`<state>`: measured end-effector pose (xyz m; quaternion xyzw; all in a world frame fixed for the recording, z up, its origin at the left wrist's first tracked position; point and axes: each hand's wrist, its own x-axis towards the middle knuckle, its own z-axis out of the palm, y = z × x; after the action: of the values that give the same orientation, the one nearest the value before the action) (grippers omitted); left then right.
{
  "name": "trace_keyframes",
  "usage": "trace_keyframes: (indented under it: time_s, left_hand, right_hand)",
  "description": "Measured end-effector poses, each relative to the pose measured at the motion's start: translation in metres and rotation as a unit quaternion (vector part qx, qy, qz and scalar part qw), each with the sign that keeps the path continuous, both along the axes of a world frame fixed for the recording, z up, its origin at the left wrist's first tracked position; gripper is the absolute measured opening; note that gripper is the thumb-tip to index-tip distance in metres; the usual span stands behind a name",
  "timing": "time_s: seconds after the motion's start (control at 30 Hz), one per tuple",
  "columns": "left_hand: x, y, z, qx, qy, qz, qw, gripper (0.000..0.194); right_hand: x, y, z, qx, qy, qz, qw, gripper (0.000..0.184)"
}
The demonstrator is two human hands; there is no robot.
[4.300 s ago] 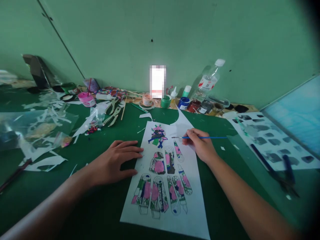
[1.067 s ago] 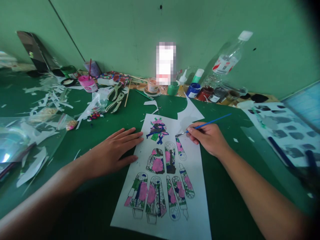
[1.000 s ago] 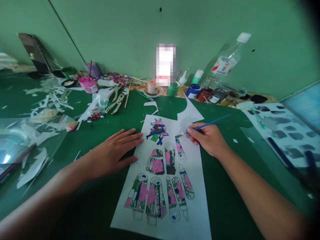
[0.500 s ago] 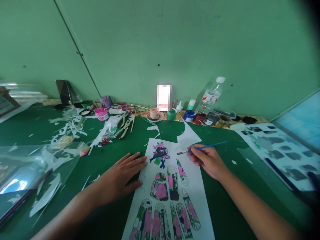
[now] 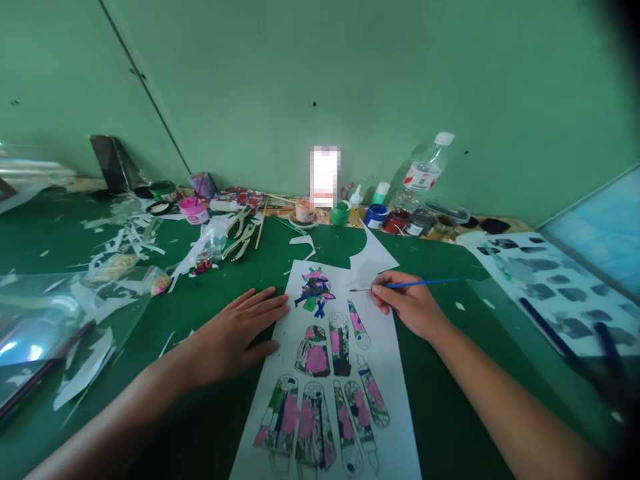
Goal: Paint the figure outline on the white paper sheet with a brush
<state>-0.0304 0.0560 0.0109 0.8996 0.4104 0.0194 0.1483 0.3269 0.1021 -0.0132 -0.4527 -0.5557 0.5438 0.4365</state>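
Observation:
A long white sheet of paper lies on the green table, bearing outlined shapes painted pink, green, dark blue and black. My left hand rests flat with fingers stretched, its fingertips on the sheet's left edge. Pinched in my right hand is a thin blue paintbrush. The brush's tip points left, over the upper right part of the sheet; whether it touches the paper I cannot tell. Behind the sheet lies a curved white paper offcut.
Paint jars, among them a green one and a blue one, line the wall beside a clear plastic bottle. Pliers, a pink jar and paper scraps lie at left. A grey-painted sheet lies at right.
The view has tilted down slightly, so everything sits higher in the picture. The brush in my right hand has turned a little and its tip has shifted slightly left. My left hand stays on the paper's edge.

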Motion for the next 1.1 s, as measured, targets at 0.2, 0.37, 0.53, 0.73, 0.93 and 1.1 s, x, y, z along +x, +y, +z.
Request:
trace_keyframes:
  time_s: [0.2, 0.37, 0.53, 0.73, 0.93, 1.1]
  left_hand:
    - [-0.001, 0.0, -0.001, 0.018, -0.004, -0.006, 1.0, 0.062]
    - [-0.002, 0.0, -0.003, 0.022, -0.001, -0.009, 1.0, 0.063]
    - [-0.002, 0.0, -0.002, 0.02, -0.002, -0.009, 1.0, 0.062]
    - [-0.002, 0.001, -0.001, 0.012, 0.01, -0.006, 1.0, 0.063]
    - [-0.001, 0.0, -0.001, 0.012, 0.009, -0.005, 1.0, 0.062]
    - [-0.001, 0.0, -0.001, 0.009, 0.004, -0.003, 1.0, 0.063]
  right_hand:
    - [-0.002, -0.002, 0.011, -0.006, -0.061, 0.034, 0.998, 0.016]
    - [-0.003, -0.003, 0.015, 0.004, -0.108, 0.046, 0.993, 0.014]
    - [-0.004, -0.003, 0.017, 0.016, -0.141, 0.054, 0.988, 0.012]
    - [-0.005, -0.003, 0.02, 0.032, -0.178, 0.049, 0.982, 0.011]
    - [-0.005, -0.004, 0.02, 0.039, -0.188, 0.045, 0.98, 0.012]
    - [-0.004, -0.003, 0.021, 0.044, -0.193, 0.05, 0.979, 0.009]
